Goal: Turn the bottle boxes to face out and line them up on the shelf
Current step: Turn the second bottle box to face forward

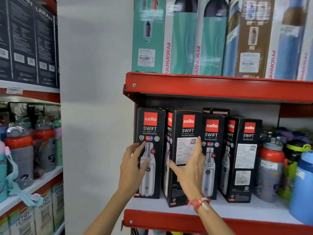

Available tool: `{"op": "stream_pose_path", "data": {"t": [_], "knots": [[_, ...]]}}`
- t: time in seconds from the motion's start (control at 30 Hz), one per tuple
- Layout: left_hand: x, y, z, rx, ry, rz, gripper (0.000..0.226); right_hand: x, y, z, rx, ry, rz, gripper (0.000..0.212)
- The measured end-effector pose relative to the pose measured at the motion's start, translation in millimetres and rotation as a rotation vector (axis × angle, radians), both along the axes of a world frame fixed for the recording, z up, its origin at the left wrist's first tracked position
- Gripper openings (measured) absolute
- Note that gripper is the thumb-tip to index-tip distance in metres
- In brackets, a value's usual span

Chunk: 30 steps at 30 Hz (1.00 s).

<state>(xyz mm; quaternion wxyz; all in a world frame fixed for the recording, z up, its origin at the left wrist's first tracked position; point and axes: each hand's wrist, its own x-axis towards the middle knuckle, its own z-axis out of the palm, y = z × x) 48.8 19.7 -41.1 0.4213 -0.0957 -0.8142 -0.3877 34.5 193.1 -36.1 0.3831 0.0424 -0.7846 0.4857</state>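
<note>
Several black Cello Swift bottle boxes stand on the white shelf (pixel 237 210). The leftmost box (pixel 152 126) faces out, with my left hand (pixel 133 165) resting open against its front. The second box (pixel 186 126) is turned at an angle, showing its label side, and juts toward the shelf's front edge. My right hand (pixel 189 170) is spread across it, thumb on the left, fingers on its right edge. A third box (pixel 211 133) faces out behind it. The fourth box (pixel 243 158) is also angled, label side showing.
Loose bottles (pixel 271 167) crowd the shelf to the right of the boxes, with a blue one (pixel 303 187) nearest. A red shelf lip (pixel 220 89) hangs just above the box tops. Tall Varmora boxes (pixel 183 39) stand above. Another rack (pixel 30 150) with bottles is at left.
</note>
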Motion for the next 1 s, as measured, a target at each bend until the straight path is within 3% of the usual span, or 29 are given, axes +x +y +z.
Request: {"op": "stream_pose_path", "data": {"t": [0.17,0.37,0.5,0.73,1.0], "knots": [[12.5,34.4,6.5,0.046,0.017,-0.158,0.058,30.8,34.7,7.6,-0.024,0.111,0.148,0.123],[22.3,60.8,13.1,0.083,-0.294,-0.537,0.094,57.9,75.2,24.5,-0.029,0.116,0.331,0.119],[30.1,66.8,14.2,0.096,-0.367,-0.702,0.108,60.5,99.2,26.9,-0.041,0.032,0.496,0.115],[31.8,75.8,13.8,0.12,-0.267,-0.567,0.102,31.2,118.3,43.8,0.035,-0.144,0.805,0.11],[0.1,98.1,0.7,0.196,-0.146,-0.272,0.107,-6.1,94.8,52.8,0.247,-0.165,0.676,0.108]]}}
